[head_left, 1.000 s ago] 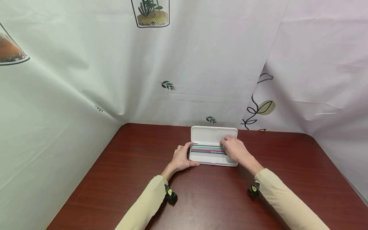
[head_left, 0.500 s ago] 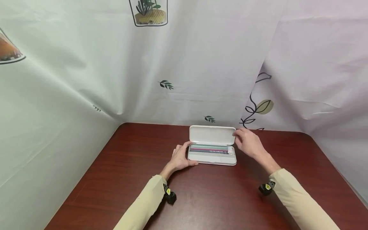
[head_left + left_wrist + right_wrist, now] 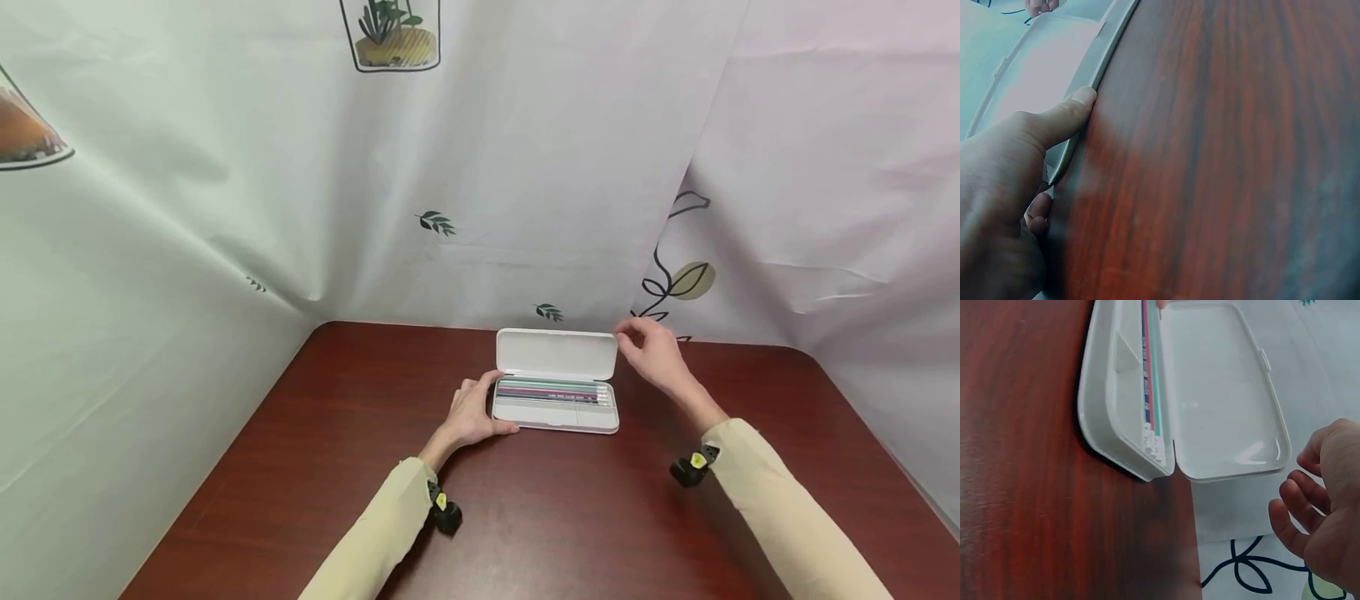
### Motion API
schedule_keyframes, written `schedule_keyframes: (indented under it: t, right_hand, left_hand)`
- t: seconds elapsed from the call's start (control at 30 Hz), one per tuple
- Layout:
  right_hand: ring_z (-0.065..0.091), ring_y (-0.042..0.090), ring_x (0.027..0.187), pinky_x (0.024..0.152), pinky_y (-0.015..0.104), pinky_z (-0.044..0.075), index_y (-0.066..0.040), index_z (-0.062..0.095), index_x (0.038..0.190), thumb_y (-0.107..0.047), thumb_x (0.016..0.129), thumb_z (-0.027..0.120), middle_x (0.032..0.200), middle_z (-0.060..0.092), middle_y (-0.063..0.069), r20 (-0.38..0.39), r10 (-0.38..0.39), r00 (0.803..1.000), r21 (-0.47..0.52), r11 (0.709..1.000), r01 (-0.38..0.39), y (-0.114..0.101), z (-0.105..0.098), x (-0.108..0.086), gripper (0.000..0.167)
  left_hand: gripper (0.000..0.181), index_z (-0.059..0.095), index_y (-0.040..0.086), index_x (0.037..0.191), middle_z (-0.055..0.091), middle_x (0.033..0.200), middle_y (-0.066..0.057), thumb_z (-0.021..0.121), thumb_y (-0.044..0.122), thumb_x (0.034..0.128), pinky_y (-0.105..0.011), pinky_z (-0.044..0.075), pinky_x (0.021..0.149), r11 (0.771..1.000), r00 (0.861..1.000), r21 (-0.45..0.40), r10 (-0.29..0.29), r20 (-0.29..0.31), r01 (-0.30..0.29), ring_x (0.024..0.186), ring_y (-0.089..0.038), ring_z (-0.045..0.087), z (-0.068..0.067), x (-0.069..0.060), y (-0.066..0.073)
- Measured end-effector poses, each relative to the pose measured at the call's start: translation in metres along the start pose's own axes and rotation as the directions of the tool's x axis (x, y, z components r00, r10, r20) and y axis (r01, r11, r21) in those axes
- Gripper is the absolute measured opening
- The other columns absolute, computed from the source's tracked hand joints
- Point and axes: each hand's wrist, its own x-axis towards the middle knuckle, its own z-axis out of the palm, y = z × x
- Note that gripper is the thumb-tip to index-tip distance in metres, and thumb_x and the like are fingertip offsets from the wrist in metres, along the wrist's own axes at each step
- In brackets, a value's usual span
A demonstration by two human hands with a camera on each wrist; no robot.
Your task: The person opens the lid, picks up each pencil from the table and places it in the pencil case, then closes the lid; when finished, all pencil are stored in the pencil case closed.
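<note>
A white pencil case [image 3: 536,413] lies on the table with its lid [image 3: 557,354] raised and leaning back. Several pencils [image 3: 551,392] in green, pink and dark blue lie side by side in its rear compartment, white ends to the right. My left hand [image 3: 470,414] holds the case's left end, thumb along the front edge and fingers round the back corner. Just off the lid's upper right corner is my right hand [image 3: 657,358]; its fingers are loosely bent. In the right wrist view a small gap shows between those fingers [image 3: 1294,506] and the lid.
The dark red-brown table [image 3: 570,517] reaches back to a pale hanging cloth [image 3: 525,167] printed with plants. That cloth stands close behind the raised lid. A small divider [image 3: 1127,353] splits the front compartment of the case.
My right hand has left the pencils and moved right and up to the lid's corner, uncovering the pencils' white ends. My left hand keeps its place on the case.
</note>
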Motion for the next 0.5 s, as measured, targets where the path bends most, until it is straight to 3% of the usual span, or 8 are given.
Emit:
schedule_keyframes:
  t: [0.23,0.5]
  right_hand:
    - [0.064,0.035,0.090,0.077,0.044,0.047,0.004,0.071,0.105,-0.011,0.097,0.060,0.101,0.070,0.020,0.080,0.116,0.990,0.026,0.993,-0.119,0.003,0.003,0.016,0.020]
    - [0.062,0.032,0.093,0.075,0.039,0.047,0.005,0.072,0.106,-0.013,0.099,0.062,0.105,0.070,0.021,0.184,0.151,0.971,0.056,0.985,-0.164,-0.002,0.007,0.018,0.022]
  left_hand:
    - [0.093,0.044,0.018,0.146,0.061,0.120,-0.011,0.092,0.036,0.0689,-0.044,0.035,0.094,1.000,1.000,-0.001,-0.002,-0.004,0.002,0.115,-0.028,0.045,-0.001,0.000,0.000]
    - [0.093,0.045,0.014,0.146,0.058,0.132,-0.009,0.092,0.037,0.0690,-0.045,0.033,0.096,0.999,0.999,0.009,0.035,-0.017,-0.034,0.115,-0.028,0.046,0.002,0.002,-0.003]
